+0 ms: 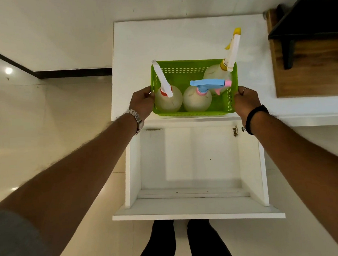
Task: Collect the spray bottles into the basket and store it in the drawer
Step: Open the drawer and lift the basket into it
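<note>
My hands grip a glossy green perforated plastic basket (pixel 194 112) of translucent plastic spray bottles (pixel 168 100) on a matt white countertop (pixel 140 47), with varnished wood (pixel 307 65) at far right.

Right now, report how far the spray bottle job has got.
Done: three spray bottles, red-collared, blue-headed and yellow-headed, stand in the green basket, and the drawer is open. In hand: left hand and right hand grip the basket's ends on the countertop. Left: lower it in, shut the drawer.
</note>
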